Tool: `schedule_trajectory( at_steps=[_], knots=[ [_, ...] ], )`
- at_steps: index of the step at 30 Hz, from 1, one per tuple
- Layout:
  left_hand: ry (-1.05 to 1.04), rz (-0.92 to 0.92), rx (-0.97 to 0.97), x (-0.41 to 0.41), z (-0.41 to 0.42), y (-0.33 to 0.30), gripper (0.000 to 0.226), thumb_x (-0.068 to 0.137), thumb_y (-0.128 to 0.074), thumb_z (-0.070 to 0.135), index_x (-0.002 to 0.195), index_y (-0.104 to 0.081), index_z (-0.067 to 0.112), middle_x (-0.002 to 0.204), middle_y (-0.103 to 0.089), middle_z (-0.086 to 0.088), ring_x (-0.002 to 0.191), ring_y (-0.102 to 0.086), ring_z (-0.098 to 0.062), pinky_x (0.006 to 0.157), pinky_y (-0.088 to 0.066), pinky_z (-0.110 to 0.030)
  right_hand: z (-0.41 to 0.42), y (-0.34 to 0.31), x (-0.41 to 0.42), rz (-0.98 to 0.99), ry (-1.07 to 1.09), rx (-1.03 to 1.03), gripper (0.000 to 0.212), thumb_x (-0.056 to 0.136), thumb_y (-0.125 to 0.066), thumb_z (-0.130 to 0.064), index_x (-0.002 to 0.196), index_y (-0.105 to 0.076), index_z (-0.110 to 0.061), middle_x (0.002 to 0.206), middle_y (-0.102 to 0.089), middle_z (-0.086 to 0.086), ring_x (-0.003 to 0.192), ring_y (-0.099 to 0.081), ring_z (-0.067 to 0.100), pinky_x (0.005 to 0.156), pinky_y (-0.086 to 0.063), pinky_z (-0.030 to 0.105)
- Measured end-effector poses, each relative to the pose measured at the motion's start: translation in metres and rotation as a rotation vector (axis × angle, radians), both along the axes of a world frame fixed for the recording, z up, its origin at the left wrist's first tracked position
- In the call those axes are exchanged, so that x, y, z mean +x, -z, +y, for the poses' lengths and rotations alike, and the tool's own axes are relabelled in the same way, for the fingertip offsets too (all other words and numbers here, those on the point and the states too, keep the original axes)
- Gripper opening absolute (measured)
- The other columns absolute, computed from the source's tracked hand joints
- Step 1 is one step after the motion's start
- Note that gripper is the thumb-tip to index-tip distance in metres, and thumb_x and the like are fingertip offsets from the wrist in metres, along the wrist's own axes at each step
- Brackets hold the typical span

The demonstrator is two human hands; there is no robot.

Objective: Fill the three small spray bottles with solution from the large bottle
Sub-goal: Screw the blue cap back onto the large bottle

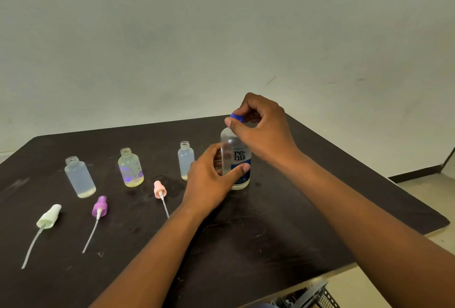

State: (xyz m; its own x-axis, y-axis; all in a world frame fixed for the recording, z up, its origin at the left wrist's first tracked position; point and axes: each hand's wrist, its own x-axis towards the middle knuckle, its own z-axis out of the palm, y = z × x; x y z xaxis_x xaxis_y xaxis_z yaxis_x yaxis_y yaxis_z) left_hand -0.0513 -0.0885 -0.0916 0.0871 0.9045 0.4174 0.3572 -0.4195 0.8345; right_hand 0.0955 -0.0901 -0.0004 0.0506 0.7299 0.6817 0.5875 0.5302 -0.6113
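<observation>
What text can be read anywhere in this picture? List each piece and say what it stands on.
"re-nu": on the white and blue label of the large clear plastic bottle with the blue cap.
Small line above that brand name: too blurred to read.
Small white print on the label's blue lower part: too small to read.

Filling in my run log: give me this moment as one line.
left hand holds large clear blue-labelled bottle | right hand fingers pinch its blue cap | three small spray bottles uncapped

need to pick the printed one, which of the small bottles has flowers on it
The middle small bottle: yellowish with purple flower prints. The other two small bottles are plain and frosted.
</observation>
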Motion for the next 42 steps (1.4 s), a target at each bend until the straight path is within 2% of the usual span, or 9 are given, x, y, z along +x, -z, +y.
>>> schedule_trajectory(
  at_steps=[4,14,20,24,28,31,34,38,42],
  knots=[
    [-0.007,-0.001,0.007,0.001,0.000,0.000,0.061,0.081,-0.085,0.047,0.135,-0.060,0.031,0.114,-0.070,0.020,0.106,-0.068,0.004,0.093,-0.058,-0.023,-0.004,-0.001,0.005,0.015,-0.034,-0.028,0.011,0.083,-0.075,-0.002,0.083,-0.071,-0.013,0.089,-0.076,-0.007,0.084,-0.069,0.009,0.080,-0.059,0.029],
    [-0.004,0.014,0.017,0.000,0.000,-0.001,0.061,0.081,-0.085,0.047,0.134,-0.059,0.032,0.115,-0.069,0.019,0.102,-0.066,0.007,0.087,-0.054,-0.014,0.000,0.002,-0.005,-0.014,0.053,0.006,0.019,0.082,-0.085,-0.016,0.082,-0.067,-0.015,0.086,-0.068,-0.007,0.075,-0.059,0.004,0.068,-0.048,0.017],
    [-0.019,0.022,0.024,0.000,0.000,0.000,0.063,0.080,-0.086,0.049,0.135,-0.060,0.032,0.114,-0.068,0.020,0.105,-0.067,0.002,0.091,-0.055,-0.018,-0.002,-0.003,0.003,0.055,-0.021,-0.063,0.017,0.081,-0.080,-0.001,0.077,-0.070,-0.014,0.087,-0.077,-0.005,0.087,-0.073,0.014,0.083,-0.062,0.038],
    [-0.016,0.027,0.020,0.000,0.001,0.001,0.065,0.080,-0.085,0.050,0.136,-0.059,0.031,0.121,-0.071,0.015,0.109,-0.067,-0.001,0.094,-0.057,-0.024,0.001,-0.003,-0.003,0.079,0.030,-0.071,0.018,0.078,-0.089,-0.012,0.080,-0.071,-0.014,0.079,-0.072,-0.010,0.078,-0.069,0.008,0.071,-0.058,0.023],
    [-0.010,0.037,0.016,0.000,-0.002,-0.002,0.066,0.080,-0.085,0.050,0.137,-0.058,0.030,0.117,-0.069,0.018,0.104,-0.067,0.003,0.092,-0.055,-0.019,0.002,0.002,-0.007,0.094,0.046,-0.050,0.022,0.079,-0.089,-0.018,0.082,-0.067,-0.018,0.083,-0.070,-0.009,0.078,-0.067,0.011,0.070,-0.056,0.024],
    [0.001,0.030,0.014,-0.001,-0.004,-0.003,0.063,0.081,-0.085,0.048,0.135,-0.059,0.030,0.109,-0.068,0.022,0.100,-0.064,0.011,0.089,-0.054,-0.015,-0.002,0.006,-0.009,0.073,0.061,-0.037,0.022,0.082,-0.086,-0.020,0.089,-0.065,-0.021,0.091,-0.070,-0.010,0.086,-0.066,0.007,0.074,-0.052,0.020],
    [0.004,0.029,0.022,-0.001,-0.004,-0.005,0.064,0.082,-0.085,0.049,0.136,-0.060,0.028,0.118,-0.072,0.016,0.107,-0.068,0.002,0.094,-0.058,-0.023,-0.008,0.009,-0.008,0.062,0.062,-0.038,0.025,0.082,-0.084,-0.021,0.098,-0.065,-0.024,0.101,-0.070,-0.011,0.095,-0.065,0.004,0.080,-0.051,0.019],
    [0.024,0.038,0.014,-0.001,-0.007,-0.006,0.064,0.082,-0.085,0.047,0.138,-0.058,0.030,0.120,-0.072,0.016,0.111,-0.068,0.000,0.097,-0.058,-0.026,-0.021,0.024,0.001,0.061,0.043,-0.108,0.052,0.084,-0.083,-0.031,0.128,-0.058,-0.038,0.121,-0.065,-0.015,0.112,-0.062,0.003,0.090,-0.053,0.024],
    [0.048,0.013,-0.015,-0.001,-0.014,-0.008,0.075,0.081,-0.088,0.036,0.146,-0.050,0.030,0.128,-0.068,0.017,0.117,-0.066,0.002,0.102,-0.054,-0.021,-0.027,0.043,0.011,0.082,0.009,-0.295,0.067,0.082,-0.086,-0.032,0.142,-0.054,-0.032,0.130,-0.065,-0.017,0.119,-0.061,0.001,0.103,-0.053,0.029]
  ],
)
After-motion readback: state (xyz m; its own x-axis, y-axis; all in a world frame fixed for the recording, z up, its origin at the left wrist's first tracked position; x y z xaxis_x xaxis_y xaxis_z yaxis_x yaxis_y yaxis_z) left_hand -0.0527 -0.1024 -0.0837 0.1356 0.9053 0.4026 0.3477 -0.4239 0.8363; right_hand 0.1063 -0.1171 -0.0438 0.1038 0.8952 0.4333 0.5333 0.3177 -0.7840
